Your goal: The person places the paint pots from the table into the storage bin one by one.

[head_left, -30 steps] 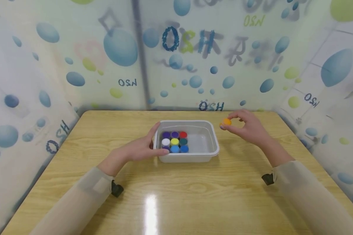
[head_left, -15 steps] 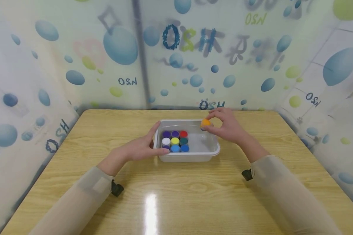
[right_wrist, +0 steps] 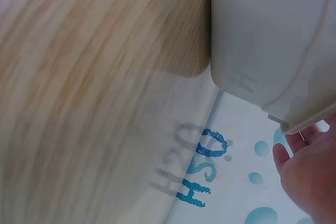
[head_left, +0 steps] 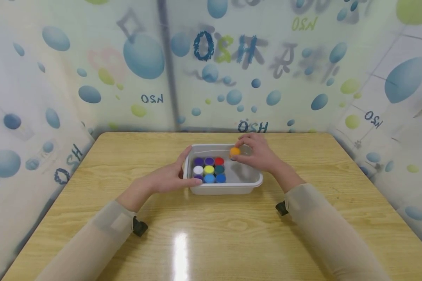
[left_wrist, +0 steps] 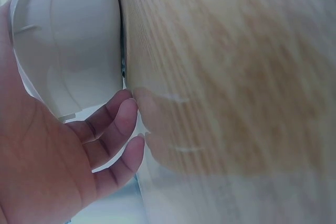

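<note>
A white plastic tub (head_left: 220, 189) stands on the wooden table. In its left part, small paint jars with purple, red, white, yellow (head_left: 209, 169), green and blue lids stand in rows. My left hand (head_left: 165, 177) holds the tub's left end, thumb over the near rim and forefinger at the far corner. In the left wrist view its other fingers (left_wrist: 126, 116) are bent beside the tub wall, near the tabletop. My right hand (head_left: 259, 153) pinches an orange-lidded jar (head_left: 235, 151) between thumb and fingers, over the tub's right part near the far side. The right wrist view hides this jar.
The wooden table (head_left: 211, 230) reaches back to a patterned wall (head_left: 211, 105), with side walls at left and right. The tub's rim (head_left: 258, 177) stands up around the jars.
My right hand has carried the orange-lidded jar leftward, from outside the tub's right side to above its inside, and slightly lower. My left hand has stayed at the tub's left end.
</note>
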The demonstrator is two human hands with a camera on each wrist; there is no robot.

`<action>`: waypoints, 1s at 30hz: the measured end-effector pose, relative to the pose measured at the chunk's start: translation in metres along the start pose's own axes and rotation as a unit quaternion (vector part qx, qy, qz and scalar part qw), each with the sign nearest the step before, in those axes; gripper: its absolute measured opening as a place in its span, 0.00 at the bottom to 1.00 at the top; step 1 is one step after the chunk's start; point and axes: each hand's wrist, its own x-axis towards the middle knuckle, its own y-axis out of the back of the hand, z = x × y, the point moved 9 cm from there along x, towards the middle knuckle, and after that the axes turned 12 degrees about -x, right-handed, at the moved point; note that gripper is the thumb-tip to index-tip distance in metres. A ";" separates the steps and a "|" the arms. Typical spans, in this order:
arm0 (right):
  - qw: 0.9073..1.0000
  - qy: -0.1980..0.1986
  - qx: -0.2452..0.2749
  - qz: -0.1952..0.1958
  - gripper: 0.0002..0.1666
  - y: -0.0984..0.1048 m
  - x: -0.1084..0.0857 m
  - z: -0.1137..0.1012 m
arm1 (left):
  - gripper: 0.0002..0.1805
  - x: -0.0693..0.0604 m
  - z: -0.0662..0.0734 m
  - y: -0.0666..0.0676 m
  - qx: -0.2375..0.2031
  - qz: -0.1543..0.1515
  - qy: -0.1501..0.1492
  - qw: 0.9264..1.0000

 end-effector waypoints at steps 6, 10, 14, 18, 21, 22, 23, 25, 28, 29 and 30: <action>1.000 0.009 -0.008 -0.007 0.21 -0.004 0.004 -0.005 | 0.70 0.001 -0.002 -0.001 0.005 -0.005 -0.003 1.000; 1.000 0.014 -0.013 -0.005 0.21 -0.006 0.006 -0.010 | 0.70 0.001 -0.001 -0.002 0.005 -0.005 -0.001 1.000; 1.000 -0.001 -0.027 -0.015 0.20 -0.013 0.006 -0.008 | 0.71 0.002 -0.001 -0.003 0.002 -0.006 0.001 1.000; 0.999 -0.013 -0.042 -0.022 0.19 -0.016 0.005 -0.006 | 0.71 0.002 0.001 -0.003 0.003 -0.007 -0.001 1.000; 0.998 -0.009 -0.055 -0.029 0.18 -0.017 0.005 -0.009 | 0.71 0.003 0.000 -0.002 0.003 -0.004 0.001 1.000; 0.998 -0.007 -0.060 -0.032 0.18 -0.017 0.005 -0.010 | 0.71 0.003 -0.001 -0.002 0.004 -0.003 0.001 1.000; 0.997 -0.004 -0.068 -0.037 0.18 -0.019 0.006 -0.011 | 0.71 0.003 -0.001 -0.001 0.006 -0.003 0.000 1.000; 0.995 0.000 -0.087 -0.046 0.18 -0.021 0.006 -0.012 | 0.70 0.003 -0.002 0.000 0.006 -0.002 0.000 1.000; 0.992 0.002 -0.114 -0.056 0.19 -0.024 0.008 -0.013 | 0.70 0.002 -0.002 0.000 0.010 -0.003 -0.002 1.000; 0.991 0.003 -0.123 -0.058 0.19 -0.025 0.008 -0.013 | 0.70 0.002 -0.002 0.000 0.011 -0.003 -0.002 1.000; 0.990 0.003 -0.129 -0.061 0.20 -0.025 0.008 -0.013 | 0.70 0.003 -0.002 0.000 0.011 -0.004 -0.002 1.000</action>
